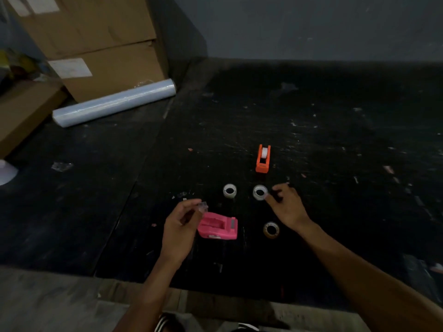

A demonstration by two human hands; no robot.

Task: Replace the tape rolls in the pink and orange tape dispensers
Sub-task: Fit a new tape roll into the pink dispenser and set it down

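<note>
The pink tape dispenser [219, 226] lies on the black table with its roll cavity bare. Just left of it, my left hand [181, 226] pinches a small clear plastic spool [202, 207] above the dispenser's left end. The orange dispenser [263, 159] stands farther back with a white roll in it. Two whitish tape rolls lie flat between the dispensers, one on the left [230, 190] and one on the right [260, 192]. My right hand [287, 207] has its fingertips touching the right roll. A yellowish roll [271, 229] lies beneath my right wrist.
A long roll of clear stretch film [115, 103] lies at the back left in front of stacked cardboard boxes [96, 44]. Scraps of tape dot the black table [335, 140]. A white object [6, 172] sits at the left edge. A grey wall stands behind.
</note>
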